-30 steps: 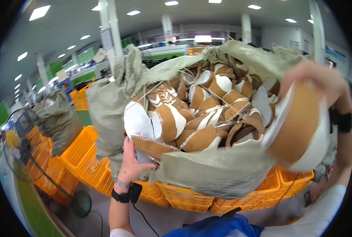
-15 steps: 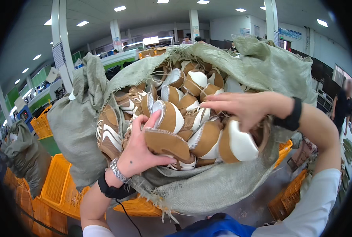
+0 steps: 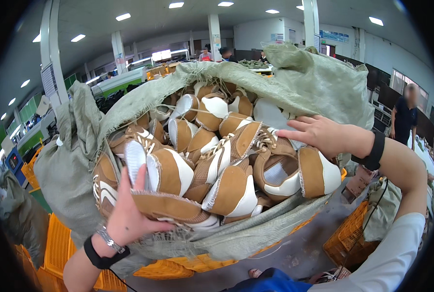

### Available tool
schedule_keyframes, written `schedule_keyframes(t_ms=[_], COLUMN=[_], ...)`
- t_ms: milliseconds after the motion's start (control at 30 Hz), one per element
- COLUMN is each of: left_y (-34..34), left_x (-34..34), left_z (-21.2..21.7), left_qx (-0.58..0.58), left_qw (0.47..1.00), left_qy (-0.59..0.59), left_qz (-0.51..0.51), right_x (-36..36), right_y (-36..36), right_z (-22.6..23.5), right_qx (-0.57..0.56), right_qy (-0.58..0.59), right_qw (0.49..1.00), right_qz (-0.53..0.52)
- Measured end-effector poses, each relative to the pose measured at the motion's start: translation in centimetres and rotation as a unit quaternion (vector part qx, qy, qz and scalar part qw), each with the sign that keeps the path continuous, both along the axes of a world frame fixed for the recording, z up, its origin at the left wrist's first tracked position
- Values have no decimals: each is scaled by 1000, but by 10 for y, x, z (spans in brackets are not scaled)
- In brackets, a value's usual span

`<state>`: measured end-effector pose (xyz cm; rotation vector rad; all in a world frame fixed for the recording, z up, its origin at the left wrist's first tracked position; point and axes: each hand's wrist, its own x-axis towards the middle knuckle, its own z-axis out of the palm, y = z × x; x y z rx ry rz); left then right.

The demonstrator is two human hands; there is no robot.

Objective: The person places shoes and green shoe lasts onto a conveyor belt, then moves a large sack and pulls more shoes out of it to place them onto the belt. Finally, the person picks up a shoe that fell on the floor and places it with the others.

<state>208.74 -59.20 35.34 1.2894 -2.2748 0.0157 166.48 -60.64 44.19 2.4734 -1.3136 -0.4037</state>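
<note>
A big grey-green woven sack (image 3: 256,238) gapes in front of me, full of brown and white shoe uppers (image 3: 229,190) with frayed edges and pale laces. My left hand (image 3: 129,207) is at the sack's near left, thumb in front and fingers behind a brown shoe upper (image 3: 166,205), gripping it. Over the right side of the heap lies my right hand (image 3: 319,134), its fingers stretched out and holding nothing. Below that hand are a laced upper (image 3: 277,170) with its opening up and another brown and white upper (image 3: 319,173).
Orange plastic crates (image 3: 58,243) stand at the left, below the sack and at the right. More tied sacks (image 3: 63,160) flank the open one. A person in dark clothes (image 3: 404,117) stands at the right; workbenches and pillars are farther back.
The view has shifted, so the sack sits lower left. My right hand has come off the near right uppers and moved up and right, fingers straighter. My left hand keeps its upper, now lower.
</note>
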Motion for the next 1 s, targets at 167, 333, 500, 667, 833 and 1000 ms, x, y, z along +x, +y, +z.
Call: schedule_keyframes(t_ms=[167,333,500,667,833,1000], left_y=[-6,-51,-26,-23,-66,-47], left_x=[-17,-16,-7,5,-16,-5], left_z=[-12,19,-4,7,28,7], left_qx=[-49,130,14,57,198,105], left_qw=[995,958,989,997,965,980], left_qy=[43,237,113,8,145,164], left_qz=[-76,-98,-95,-44,-87,-36], right_x=[14,53,9,18,60,22], right_y=[-19,-58,-84,-67,-129,-114], right_z=[-10,26,2,30,25,20], right_qx=[7,136,129,83,166,393], right_qy=[-135,-243,-251,-151,-257,-237], right_qw=[976,949,953,976,884,879], right_qz=[173,146,107,132,353,127])
